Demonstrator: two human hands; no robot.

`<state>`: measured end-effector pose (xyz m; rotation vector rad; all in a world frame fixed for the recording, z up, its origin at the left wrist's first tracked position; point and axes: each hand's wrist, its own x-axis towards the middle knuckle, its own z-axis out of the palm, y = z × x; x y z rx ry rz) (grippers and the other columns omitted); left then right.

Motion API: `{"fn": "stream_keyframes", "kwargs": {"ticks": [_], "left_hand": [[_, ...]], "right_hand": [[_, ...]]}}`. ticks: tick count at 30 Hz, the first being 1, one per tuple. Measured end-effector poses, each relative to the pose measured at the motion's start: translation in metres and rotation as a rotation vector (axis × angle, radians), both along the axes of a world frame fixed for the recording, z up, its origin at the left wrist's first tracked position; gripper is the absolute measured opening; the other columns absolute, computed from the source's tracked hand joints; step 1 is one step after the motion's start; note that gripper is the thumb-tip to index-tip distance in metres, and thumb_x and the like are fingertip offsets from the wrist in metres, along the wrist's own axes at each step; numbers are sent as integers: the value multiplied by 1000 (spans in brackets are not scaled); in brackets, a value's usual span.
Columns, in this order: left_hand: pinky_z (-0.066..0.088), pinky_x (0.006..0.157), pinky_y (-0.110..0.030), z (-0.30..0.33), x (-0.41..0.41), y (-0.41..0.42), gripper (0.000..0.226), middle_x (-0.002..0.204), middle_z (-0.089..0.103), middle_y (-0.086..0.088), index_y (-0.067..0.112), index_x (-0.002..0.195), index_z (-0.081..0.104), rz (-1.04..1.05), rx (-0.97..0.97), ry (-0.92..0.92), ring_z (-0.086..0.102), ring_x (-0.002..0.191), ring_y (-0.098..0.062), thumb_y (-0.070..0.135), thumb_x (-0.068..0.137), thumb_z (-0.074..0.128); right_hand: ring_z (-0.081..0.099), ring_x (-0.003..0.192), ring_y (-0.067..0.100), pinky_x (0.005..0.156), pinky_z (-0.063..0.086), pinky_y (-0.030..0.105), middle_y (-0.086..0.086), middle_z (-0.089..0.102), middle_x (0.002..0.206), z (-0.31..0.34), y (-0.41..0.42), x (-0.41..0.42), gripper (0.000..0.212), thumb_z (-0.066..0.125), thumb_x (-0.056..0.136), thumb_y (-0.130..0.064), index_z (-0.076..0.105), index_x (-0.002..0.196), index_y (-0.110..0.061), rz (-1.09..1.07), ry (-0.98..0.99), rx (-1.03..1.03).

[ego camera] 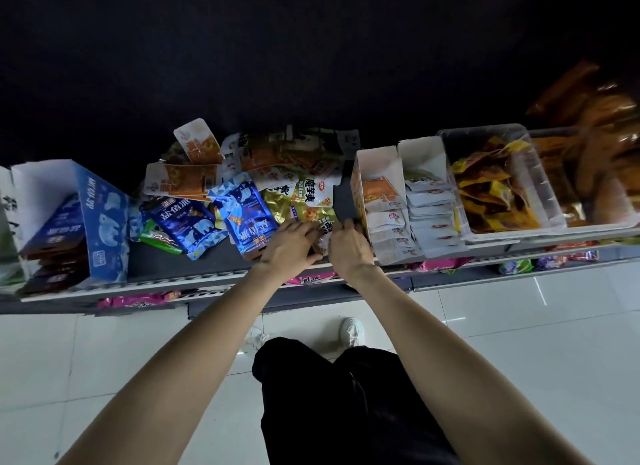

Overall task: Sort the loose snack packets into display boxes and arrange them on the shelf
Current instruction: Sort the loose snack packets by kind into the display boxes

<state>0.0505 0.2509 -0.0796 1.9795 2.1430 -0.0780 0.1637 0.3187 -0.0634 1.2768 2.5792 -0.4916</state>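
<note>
Clearly the gathering step is in hand: both hands, the left hand [289,243] and right hand [348,248], meet close together on a gold-and-white packet [317,218] at the shelf's [194,267] front edge, fingers curled onto it (exact grip unclear). Next, I judge, it needs lifting into the white display box [381,201] just right, beside matching packets.

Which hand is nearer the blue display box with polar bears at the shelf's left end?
Left. The left hand rests on loose packets mid-shelf, well right of the blue display box; the right hand lies farther right, beside the white display box.
</note>
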Motion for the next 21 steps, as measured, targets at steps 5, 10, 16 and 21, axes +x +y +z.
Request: {"fn": "stream_keyframes", "kwargs": {"ticks": [5,10,16,21], "left_hand": [[34,104,-33,3,2,-4,52,128,56,-7,8,123,56,29,82,-91,53,117,-25,44,85,60],[28,107,-39,25,-8,-7,85,143,37,-5,21,146,28,130,60,-176,41,127,-25,51,77,69],[17,111,-45,82,-22,5,63,147,33,1,28,134,47,100,188,-368,23,137,-21,25,77,73],[44,89,-35,115,-15,17,14,95,65,10,24,95,65,169,70,-782,58,91,-7,26,82,71]], "right_hand": [[47,116,32,88,44,34,18,45,128,4,-6,-18,29,45,96,-7,40,124,-3,-270,65,-51],[62,99,31,74,48,34,14,64,108,27,0,-8,21,55,91,-11,56,111,-4,-288,219,-65],[59,61,20,57,49,25,9,71,79,87,15,28,19,60,86,-16,72,100,-12,-207,591,-94],[65,79,16,69,50,25,3,72,87,124,38,66,9,71,83,-22,71,92,-21,-187,842,-300]]}}
